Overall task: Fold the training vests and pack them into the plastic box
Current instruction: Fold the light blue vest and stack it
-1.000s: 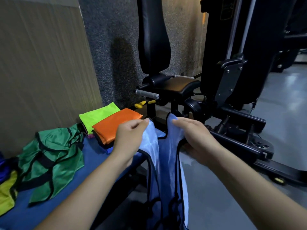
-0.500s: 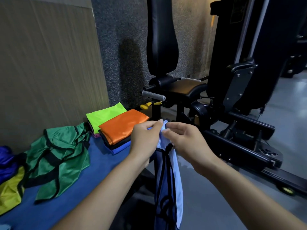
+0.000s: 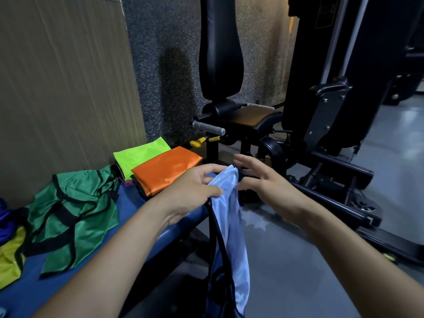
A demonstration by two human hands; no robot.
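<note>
Light blue vest held up at the end of the blue surface.

The left hand [image 3: 195, 183] has its fingers [image 3: 212, 168] curled round the top of the light blue vest [image 3: 229, 216], which hangs toward the floor; the right hand [image 3: 263, 180] is just beside the vest, fingers spread wide, holding nothing. Left of the vest, on the blue surface [image 3: 128, 207], lie a folded orange vest [image 3: 165, 171], a folded lime vest [image 3: 140, 154] and a crumpled green vest [image 3: 71, 210].
</note>
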